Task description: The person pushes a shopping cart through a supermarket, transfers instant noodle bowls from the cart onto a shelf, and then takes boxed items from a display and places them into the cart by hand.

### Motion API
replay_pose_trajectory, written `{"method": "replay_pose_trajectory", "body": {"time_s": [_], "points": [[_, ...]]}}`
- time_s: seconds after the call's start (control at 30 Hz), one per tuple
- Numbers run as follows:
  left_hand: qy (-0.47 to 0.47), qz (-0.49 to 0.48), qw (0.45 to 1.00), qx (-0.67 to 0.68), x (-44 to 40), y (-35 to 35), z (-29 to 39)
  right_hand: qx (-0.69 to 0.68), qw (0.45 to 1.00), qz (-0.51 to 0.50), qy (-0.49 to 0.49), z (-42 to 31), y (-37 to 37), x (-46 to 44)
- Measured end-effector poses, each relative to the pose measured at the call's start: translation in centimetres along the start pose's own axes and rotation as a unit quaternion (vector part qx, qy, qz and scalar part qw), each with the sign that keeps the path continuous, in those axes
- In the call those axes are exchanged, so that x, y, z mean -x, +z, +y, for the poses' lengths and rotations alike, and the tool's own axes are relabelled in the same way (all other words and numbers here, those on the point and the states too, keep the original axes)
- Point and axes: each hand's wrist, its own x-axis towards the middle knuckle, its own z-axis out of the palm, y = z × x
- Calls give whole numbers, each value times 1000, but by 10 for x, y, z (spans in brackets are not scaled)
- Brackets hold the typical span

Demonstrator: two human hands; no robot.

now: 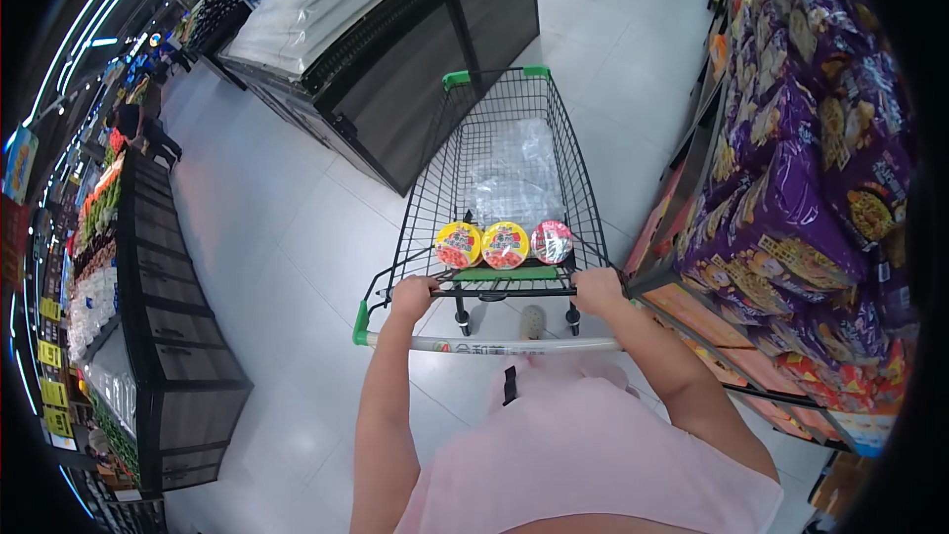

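Observation:
A black wire shopping cart (583,178) with green corners stands in front of me. My left hand (413,295) is wrapped round the left part of the cart's rear top frame, and my right hand (598,291) grips the same frame on the right. Between them, in the child-seat area, are two yellow-lidded cups (459,244) and a pink-lidded cup (552,241) side by side. Clear plastic packs (516,173) lie behind the cups inside the basket. The pale handle bar (494,344) runs below my hands, nearer my body.
Purple snack packs (791,208) are piled on a shelf at the right, close to the cart. A dark covered display case (425,69) stands at the front left. Produce bins (178,316) line the far left, with a person (143,126) beside them.

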Motion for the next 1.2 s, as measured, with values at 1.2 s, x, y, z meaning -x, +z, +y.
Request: {"method": "replay_pose_trajectory", "body": {"time_s": [1.2], "points": [[172,-75,981,-55,-494,-85,-5,-98,984,22,150,134,-139,-310]]}}
